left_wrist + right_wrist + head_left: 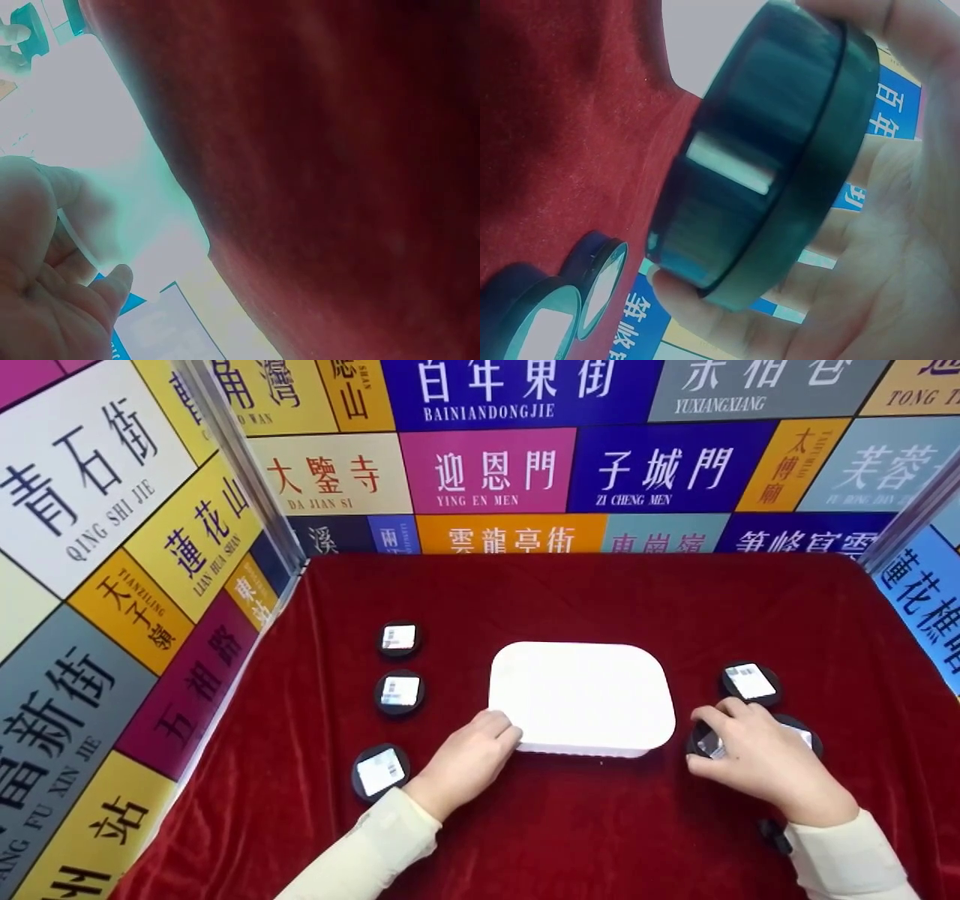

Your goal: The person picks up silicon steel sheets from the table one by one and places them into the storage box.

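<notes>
A white rounded-rectangular plastic box [581, 694] sits mid-table, its flat face up. My left hand [480, 746] grips its front left corner; in the left wrist view, the fingers [64, 184] bend at the box's edge [112, 127]. To the right, my right hand [761, 754] holds a black round case [705, 741] between thumb and fingers. The right wrist view shows this case [757, 157] tilted, with a seam around its side and a small pale patch. Two similar cases with white labels, one behind [750, 682] and one partly hidden [806, 735], lie beside that hand.
Three more labelled black round cases [400, 639] [400, 692] [380, 772] form a column left of the box. A small dark object [774, 836] shows beside the right sleeve. Dark red velvet cloth [600, 825] covers the table, and sign-printed panels [487, 471] stand around it.
</notes>
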Demonstrator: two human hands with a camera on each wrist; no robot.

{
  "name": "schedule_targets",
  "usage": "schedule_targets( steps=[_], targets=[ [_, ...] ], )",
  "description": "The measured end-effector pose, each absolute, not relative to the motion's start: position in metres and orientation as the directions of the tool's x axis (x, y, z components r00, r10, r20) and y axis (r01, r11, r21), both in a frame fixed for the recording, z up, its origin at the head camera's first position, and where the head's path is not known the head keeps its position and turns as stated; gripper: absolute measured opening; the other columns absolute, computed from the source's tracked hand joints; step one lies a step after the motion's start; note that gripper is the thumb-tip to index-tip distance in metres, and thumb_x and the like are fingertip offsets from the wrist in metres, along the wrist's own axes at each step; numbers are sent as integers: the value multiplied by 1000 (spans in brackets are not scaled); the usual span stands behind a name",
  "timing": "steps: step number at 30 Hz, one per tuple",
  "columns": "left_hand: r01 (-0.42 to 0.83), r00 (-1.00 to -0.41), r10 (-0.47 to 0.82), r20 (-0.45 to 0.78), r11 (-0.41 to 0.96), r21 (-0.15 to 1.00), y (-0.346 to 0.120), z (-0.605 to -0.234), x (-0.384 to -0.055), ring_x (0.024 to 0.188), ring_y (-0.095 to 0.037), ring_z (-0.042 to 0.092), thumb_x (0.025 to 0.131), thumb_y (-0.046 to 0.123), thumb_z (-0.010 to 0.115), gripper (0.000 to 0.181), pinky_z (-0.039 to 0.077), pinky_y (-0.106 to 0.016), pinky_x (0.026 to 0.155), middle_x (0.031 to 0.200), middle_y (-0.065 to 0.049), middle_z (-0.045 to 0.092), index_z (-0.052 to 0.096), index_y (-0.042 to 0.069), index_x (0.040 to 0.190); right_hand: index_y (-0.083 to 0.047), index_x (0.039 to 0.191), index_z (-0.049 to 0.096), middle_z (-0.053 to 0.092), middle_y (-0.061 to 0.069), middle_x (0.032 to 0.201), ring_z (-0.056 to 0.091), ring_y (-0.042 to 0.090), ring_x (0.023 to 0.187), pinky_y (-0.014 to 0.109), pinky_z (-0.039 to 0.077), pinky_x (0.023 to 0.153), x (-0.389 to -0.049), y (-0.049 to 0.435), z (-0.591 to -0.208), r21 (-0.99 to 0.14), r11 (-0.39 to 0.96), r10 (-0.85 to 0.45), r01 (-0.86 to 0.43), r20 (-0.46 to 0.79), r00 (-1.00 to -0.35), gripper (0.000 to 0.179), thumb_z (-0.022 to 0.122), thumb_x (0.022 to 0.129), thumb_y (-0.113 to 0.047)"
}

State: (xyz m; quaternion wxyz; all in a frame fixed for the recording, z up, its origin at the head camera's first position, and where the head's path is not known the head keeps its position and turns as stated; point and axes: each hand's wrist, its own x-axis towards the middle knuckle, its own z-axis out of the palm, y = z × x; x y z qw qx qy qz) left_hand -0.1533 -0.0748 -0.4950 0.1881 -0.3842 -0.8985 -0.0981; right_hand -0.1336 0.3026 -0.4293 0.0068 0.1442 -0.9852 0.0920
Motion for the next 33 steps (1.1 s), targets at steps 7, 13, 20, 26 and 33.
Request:
schedule_targets(
  steps=[7, 13, 20, 26, 33],
  targets=[
    [724, -640, 650, 410, 689, 38, -75, -495, -153, 91, -16, 56, 103, 13, 55, 13, 51, -24, 81, 90, 2, 57, 62, 13, 92, -9, 116, 67, 62, 16, 110, 58, 36, 96, 55, 52, 72, -134, 301, -427, -181, 942, -282, -282, 30, -959, 47, 73, 77, -34],
    [722, -643, 650, 405, 691, 36, -74, -495, -153, 91, -15, 56, 103, 14, 55, 13, 51, -24, 81, 90, 2, 57, 62, 13, 92, -10, 115, 67, 62, 14, 109, 58, 36, 96, 55, 52, 70, -135, 300, -426, -175, 942, -285, -287, 34, -958, 46, 73, 76, -34],
    [721, -642, 653, 403, 692, 28, -75, -496, -153, 91, -15, 56, 104, 15, 54, 14, 51, -23, 82, 91, 2, 57, 62, 14, 94, -10, 116, 67, 62, 13, 110, 59, 35, 98, 55, 51, 69, -137, 298, -425, -167, 944, -284, -285, 30, -958, 47, 73, 76, -34],
    [726, -639, 654, 405, 687, 34, -76, -497, -155, 92, -16, 56, 103, 14, 54, 13, 51, -24, 82, 91, 2, 57, 62, 13, 93, -10, 117, 67, 62, 14, 111, 59, 34, 98, 56, 51, 66, -138, 298, -424, -172, 943, -283, -283, 28, -959, 48, 73, 76, -34],
    [732, -628, 654, 422, 681, 35, -75, -498, -155, 91, -15, 56, 103, 15, 55, 12, 52, -23, 81, 91, 2, 57, 62, 13, 93, -11, 118, 67, 62, 13, 111, 58, 34, 98, 55, 51, 60, -140, 296, -418, -156, 948, -276, -278, 30, -961, 47, 72, 77, -36]
  ],
)
